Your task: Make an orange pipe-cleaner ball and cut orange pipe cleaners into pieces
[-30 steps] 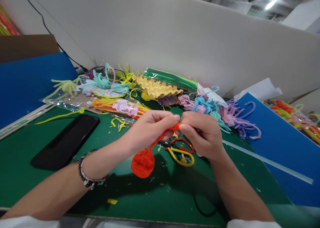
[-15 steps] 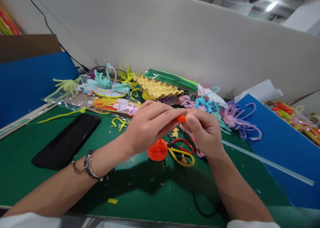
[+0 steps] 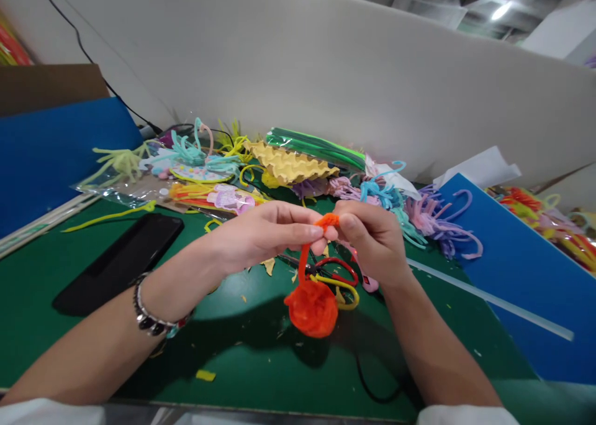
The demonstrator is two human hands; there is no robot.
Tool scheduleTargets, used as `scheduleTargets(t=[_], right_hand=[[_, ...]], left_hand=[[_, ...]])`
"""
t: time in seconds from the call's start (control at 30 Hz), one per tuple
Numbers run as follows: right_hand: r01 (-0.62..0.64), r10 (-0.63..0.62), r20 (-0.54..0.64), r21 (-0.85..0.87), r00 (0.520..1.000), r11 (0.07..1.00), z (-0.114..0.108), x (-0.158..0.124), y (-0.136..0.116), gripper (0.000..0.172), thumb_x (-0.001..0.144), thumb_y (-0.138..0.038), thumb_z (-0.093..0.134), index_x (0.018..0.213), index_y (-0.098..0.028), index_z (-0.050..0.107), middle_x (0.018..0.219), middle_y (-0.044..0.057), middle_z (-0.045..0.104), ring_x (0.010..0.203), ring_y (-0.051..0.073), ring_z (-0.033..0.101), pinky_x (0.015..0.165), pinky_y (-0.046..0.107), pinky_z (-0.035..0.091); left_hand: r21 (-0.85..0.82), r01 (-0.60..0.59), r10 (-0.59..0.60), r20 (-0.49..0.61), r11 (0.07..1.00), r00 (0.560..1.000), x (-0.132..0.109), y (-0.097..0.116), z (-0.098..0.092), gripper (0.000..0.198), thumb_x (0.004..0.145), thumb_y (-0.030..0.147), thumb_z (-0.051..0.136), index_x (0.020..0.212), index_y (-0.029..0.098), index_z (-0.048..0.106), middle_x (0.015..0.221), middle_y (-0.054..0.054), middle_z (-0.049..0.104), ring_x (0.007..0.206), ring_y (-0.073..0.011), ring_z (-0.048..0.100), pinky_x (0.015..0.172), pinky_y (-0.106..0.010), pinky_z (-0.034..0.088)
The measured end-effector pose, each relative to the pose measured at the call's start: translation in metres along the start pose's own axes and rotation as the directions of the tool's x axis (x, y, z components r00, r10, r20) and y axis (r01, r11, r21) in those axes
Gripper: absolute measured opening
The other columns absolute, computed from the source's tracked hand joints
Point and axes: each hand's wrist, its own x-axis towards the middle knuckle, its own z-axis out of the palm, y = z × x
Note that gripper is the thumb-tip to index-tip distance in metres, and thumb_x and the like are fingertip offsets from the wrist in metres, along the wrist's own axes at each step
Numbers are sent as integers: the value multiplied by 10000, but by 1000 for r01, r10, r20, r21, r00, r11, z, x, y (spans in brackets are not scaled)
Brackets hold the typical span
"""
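An orange pipe cleaner (image 3: 305, 260) hangs between my hands, and its lower end is coiled into a fuzzy orange ball (image 3: 311, 309) just above the green mat (image 3: 242, 356). My left hand (image 3: 261, 235) pinches the stem near the top, fingers closed. My right hand (image 3: 370, 238) pinches the bent top end from the other side, fingers closed too. Behind the ball lie scissors with red and yellow handles (image 3: 339, 279).
A black phone (image 3: 123, 263) lies at the left. Heaps of coloured pipe cleaners (image 3: 419, 217), packets (image 3: 209, 195) and a yellow crinkled piece (image 3: 291, 162) crowd the back. Blue boards stand at the left (image 3: 51, 151) and at the right (image 3: 521, 276). A clear rod (image 3: 488, 299) rests at the right.
The orange ball swung from under my left hand toward the middle and now hangs lower, beneath both hands. My fingers shifted along the stem's top end.
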Motion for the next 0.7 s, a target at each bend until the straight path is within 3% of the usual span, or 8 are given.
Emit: scheduleTargets(t=[0.1,0.17,0.23,0.3,0.37,0.43,0.53,0.7], right_hand=[[-10,9,6,27,1000,1000,0,0,2,298,867,-274,400,604,-171,497,528,-36,403,479,67,344,454,212,268],[-13,12,28,63,1000,998,0,0,2,298,869,-255,397,598,-170,486,537,-39,403,485,63,344,464,210,270],[-20,16,42,87,999,996,1,0,2,300,867,-246,400,582,-169,454,537,-42,378,492,61,333,473,210,267],[-28,24,49,81,998,996,1,0,2,305,864,-249,404,570,-169,416,531,-44,348,494,63,316,472,213,257],[-39,36,67,49,997,998,2,1,2,309,864,-255,400,567,-171,391,529,-45,330,493,65,301,468,217,245],[-39,38,87,6,995,999,4,2,2,316,861,-252,400,557,-172,366,526,-47,313,491,64,290,466,218,236],[-15,20,102,-46,995,999,5,3,1,326,853,-228,406,541,-175,329,521,-50,292,487,61,278,462,218,227],[5,1,86,-77,996,997,5,3,2,304,846,-206,419,547,-172,378,518,-51,309,475,61,275,456,218,224]], left_hand=[[87,-10,11,-17,996,1000,-1,0,-2,206,847,180,396,828,158,600,650,-26,649,557,-104,571,472,-209,422],[306,-75,99,-63,949,993,-2,2,-4,160,835,211,441,824,176,597,678,-5,648,584,-98,566,533,-221,421],[603,-168,267,-77,780,961,-2,3,-7,150,834,214,453,791,177,592,647,12,633,574,-94,543,597,-246,400],[826,-219,431,-32,519,902,-2,2,-9,188,851,220,425,756,175,581,607,18,621,561,-98,524,645,-268,370],[927,-208,516,19,312,857,-1,0,-10,239,872,241,384,728,187,568,597,25,623,561,-102,518,660,-269,347],[959,-190,538,50,209,842,-1,-2,-10,277,885,256,355,702,200,555,591,40,624,553,-96,512,670,-259,337],[958,-202,518,69,203,852,-1,-4,-10,298,893,267,336,685,197,538,573,47,608,531,-88,494,682,-247,339],[871,-257,451,45,420,891,1,-9,-9,237,885,264,356,761,170,535,593,28,588,518,-90,470,668,-251,349]])
